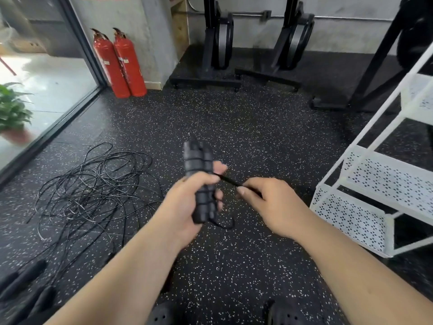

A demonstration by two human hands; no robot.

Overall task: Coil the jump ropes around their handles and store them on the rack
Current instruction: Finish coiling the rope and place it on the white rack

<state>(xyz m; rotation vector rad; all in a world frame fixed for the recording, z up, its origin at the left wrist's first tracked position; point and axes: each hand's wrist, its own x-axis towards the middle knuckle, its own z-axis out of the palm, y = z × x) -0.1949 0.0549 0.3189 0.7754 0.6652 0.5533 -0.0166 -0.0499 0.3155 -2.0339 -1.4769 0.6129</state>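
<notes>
From the head camera, both forearms reach forward and down over the speckled rubber floor (234,118). The left hand (185,205) is curled round a pair of black handles (198,160) held side by side and nearly upright, thumb across their front and fingertips showing past the right edge. Several turns of black cord (230,182) already circle the handles. One short taut stretch runs from the handles to the right hand (271,205), which pinches it between thumb and curled fingers, knuckles up. A small loop of cord hangs below the handles' lower end.

Left of the hands lies a loose tangle of jump ropes (93,184) on the floor, with more handles (23,280) blurred at the lower left corner. The white perforated rack (365,184) stands at the right – apart from both hands. Two red fire extinguishers (119,64) stand by the wall.
</notes>
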